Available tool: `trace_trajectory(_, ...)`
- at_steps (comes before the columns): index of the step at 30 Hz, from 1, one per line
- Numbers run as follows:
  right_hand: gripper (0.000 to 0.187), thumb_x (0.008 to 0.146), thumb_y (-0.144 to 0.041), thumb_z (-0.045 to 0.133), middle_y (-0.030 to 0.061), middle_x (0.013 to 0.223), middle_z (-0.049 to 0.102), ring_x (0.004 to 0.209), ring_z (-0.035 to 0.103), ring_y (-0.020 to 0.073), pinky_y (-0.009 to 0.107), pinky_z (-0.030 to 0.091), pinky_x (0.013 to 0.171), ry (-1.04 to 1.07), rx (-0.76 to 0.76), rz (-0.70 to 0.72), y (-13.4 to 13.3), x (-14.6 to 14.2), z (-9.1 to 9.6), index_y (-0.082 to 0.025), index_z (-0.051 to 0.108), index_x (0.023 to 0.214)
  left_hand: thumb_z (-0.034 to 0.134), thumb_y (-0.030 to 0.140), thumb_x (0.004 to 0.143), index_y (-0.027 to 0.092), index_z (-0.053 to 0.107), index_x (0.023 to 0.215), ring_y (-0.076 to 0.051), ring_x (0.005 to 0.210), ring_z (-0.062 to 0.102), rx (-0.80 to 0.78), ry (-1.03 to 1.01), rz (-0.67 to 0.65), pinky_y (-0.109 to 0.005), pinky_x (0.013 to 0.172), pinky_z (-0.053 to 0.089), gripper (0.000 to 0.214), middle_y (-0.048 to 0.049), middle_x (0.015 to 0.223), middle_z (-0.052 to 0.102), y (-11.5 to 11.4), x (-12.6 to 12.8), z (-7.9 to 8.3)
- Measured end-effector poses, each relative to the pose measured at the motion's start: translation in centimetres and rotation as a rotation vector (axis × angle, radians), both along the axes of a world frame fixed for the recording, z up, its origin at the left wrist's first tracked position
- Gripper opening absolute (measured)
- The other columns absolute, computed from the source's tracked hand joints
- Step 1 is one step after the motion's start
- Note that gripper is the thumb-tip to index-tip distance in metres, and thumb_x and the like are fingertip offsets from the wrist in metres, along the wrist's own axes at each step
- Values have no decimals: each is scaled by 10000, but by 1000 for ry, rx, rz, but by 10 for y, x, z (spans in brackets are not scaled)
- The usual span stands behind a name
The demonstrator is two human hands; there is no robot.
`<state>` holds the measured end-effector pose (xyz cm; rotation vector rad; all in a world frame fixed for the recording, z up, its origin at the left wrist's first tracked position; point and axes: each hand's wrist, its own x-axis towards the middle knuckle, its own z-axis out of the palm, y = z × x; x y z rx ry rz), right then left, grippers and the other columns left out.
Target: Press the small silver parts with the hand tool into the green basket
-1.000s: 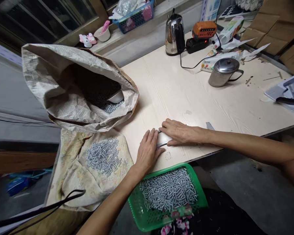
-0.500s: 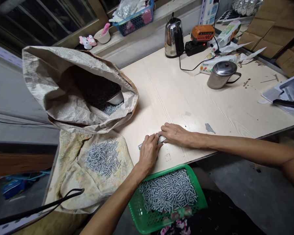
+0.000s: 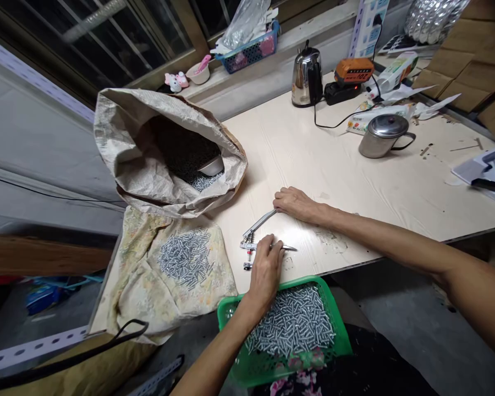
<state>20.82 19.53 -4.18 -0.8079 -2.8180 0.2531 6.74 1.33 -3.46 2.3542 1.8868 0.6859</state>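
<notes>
A silver lever tool (image 3: 259,223) with a dark coil spring and a small red part lies on the tabletop, its upper arm raised at an angle. My right hand (image 3: 296,203) is closed around the far end of that raised arm. Over the lower bar lies my left hand (image 3: 266,270), its fingers bent and gripping it; the bar's pointed tip sticks out to the right. Just below my left wrist is a green basket (image 3: 219,308) filled with small metal screws (image 3: 297,319). More screws (image 3: 186,257) form a heap on a stained cloth (image 3: 138,297) to the left.
An open woven sack (image 3: 119,148) holding a metal scoop (image 3: 213,166) and more screws leans at the back left. Along the far side stand a kettle (image 3: 307,77), an orange battery (image 3: 353,71) on a charger and a lidded steel cup (image 3: 379,140). Cardboard (image 3: 457,71) fills the right corner.
The tool has opened out: its upper arm swung up and away with my right hand, while my left hand moved slightly nearer and rightward. The camera view shifted a little.
</notes>
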Motion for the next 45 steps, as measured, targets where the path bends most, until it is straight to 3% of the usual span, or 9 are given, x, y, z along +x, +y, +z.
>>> trace_trajectory(3, 182, 947, -154, 458, 57, 891, 600, 846, 433, 188, 306, 256, 695, 14, 43, -20, -5, 2, -3, -177, 604, 840, 522, 299, 914, 166, 645, 978, -260, 1006, 550, -36, 99, 259, -383, 803, 514, 192, -134, 1046, 583, -2, -18, 21)
trace_trajectory(6, 197, 950, -155, 442, 66, 896, 595, 830, 424, 191, 307, 260, 681, 41, 45, -31, -9, 3, -8, -174, 599, 833, 588, 367, 854, 175, 654, 793, -269, 935, 543, -302, 209, 475, -346, 712, 472, 212, -109, 907, 599, 3, -40, 38)
trace_trajectory(12, 189, 942, -133, 432, 62, 872, 582, 820, 420, 189, 302, 260, 668, 110, 75, -33, -10, 3, -19, -171, 578, 828, 582, 290, 803, 179, 557, 538, -157, 593, 519, -871, 118, 464, -271, 536, 321, 288, -15, 566, 536, 34, -62, 55)
trace_trajectory(18, 224, 940, -112, 402, 57, 840, 577, 795, 421, 184, 300, 262, 652, 132, 64, -25, -11, 3, -18, -172, 568, 802, 506, 210, 877, 188, 630, 684, -232, 789, 563, -293, 447, 306, -312, 614, 394, 230, -92, 806, 627, -7, -49, 83)
trace_trajectory(21, 218, 939, -123, 407, 57, 842, 577, 798, 422, 183, 299, 260, 646, 141, 68, -15, -11, 4, -16, -174, 570, 803, 554, 265, 873, 236, 664, 753, -220, 767, 569, -375, 445, 70, -304, 609, 414, 165, -50, 767, 635, -41, -52, 88)
trace_trajectory(26, 214, 940, -124, 410, 63, 849, 576, 803, 425, 182, 297, 258, 643, 134, 74, -28, -12, 4, -18, -173, 569, 805, 468, 272, 928, 217, 701, 879, -227, 889, 582, -408, 600, 416, -290, 656, 429, 244, -68, 896, 662, -40, -100, 72)
trace_trajectory(34, 164, 943, -143, 446, 86, 917, 585, 831, 446, 195, 308, 304, 678, 112, 77, -67, -27, 4, -1, -154, 602, 894, 401, 195, 914, 196, 681, 829, -213, 913, 589, -453, 592, 425, -272, 698, 427, 293, -73, 893, 662, -26, -137, 42)
trace_trajectory(40, 165, 919, -302, 560, 62, 875, 583, 766, 478, 169, 301, 330, 652, 144, -133, 116, -77, -3, 10, -165, 575, 830, 474, 312, 859, 196, 686, 830, -224, 843, 635, -283, 138, 455, -311, 747, 476, 244, -75, 870, 710, -22, -127, 51)
trace_trajectory(45, 136, 916, -99, 416, 49, 849, 576, 613, 401, 124, 294, 240, 531, 36, -169, 79, -93, -10, 1, -165, 520, 861, 600, 465, 753, 178, 723, 803, -188, 680, 658, -378, -466, 564, -274, 644, 500, 317, -44, 757, 740, -8, -93, 51)
